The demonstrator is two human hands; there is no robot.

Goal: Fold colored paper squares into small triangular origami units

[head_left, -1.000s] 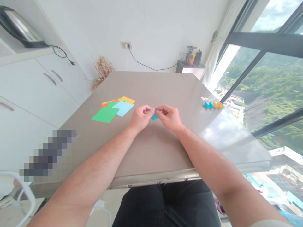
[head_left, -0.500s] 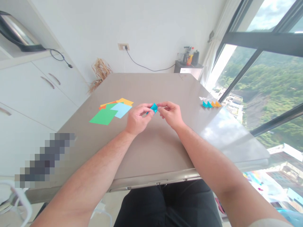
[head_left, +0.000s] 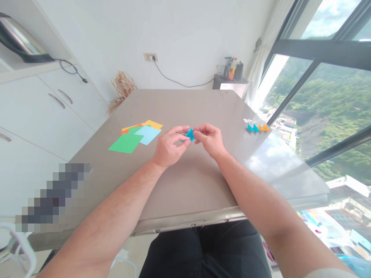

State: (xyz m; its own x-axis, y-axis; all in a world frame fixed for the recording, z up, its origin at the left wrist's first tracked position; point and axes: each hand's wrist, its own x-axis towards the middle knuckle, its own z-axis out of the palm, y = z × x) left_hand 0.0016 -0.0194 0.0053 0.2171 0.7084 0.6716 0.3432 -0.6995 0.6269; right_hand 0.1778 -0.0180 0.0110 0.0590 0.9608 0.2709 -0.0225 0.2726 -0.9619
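A grey-brown table (head_left: 185,185) spreads across the middle of the frame, with a white wall (head_left: 185,34) behind it. At the upper left, a metallic appliance (head_left: 24,38) with a black cord sits above white cabinets (head_left: 31,112). Dried stalks (head_left: 122,87) stand near the table's far left corner. Left of centre, overlapping paper sheets lie flat: a green sheet (head_left: 124,143), a light blue sheet (head_left: 147,135), and orange and yellow ones partly covered. At the centre, the left hand (head_left: 167,148) pinches a small folded blue paper (head_left: 190,134) between thumb and fingers, above the table. The right hand (head_left: 212,139) grips the paper's right edge with its fingertips. Toward the right, two blue folded pieces (head_left: 250,128) and two orange folded pieces (head_left: 266,127) stand in a row, near the window (head_left: 330,85).
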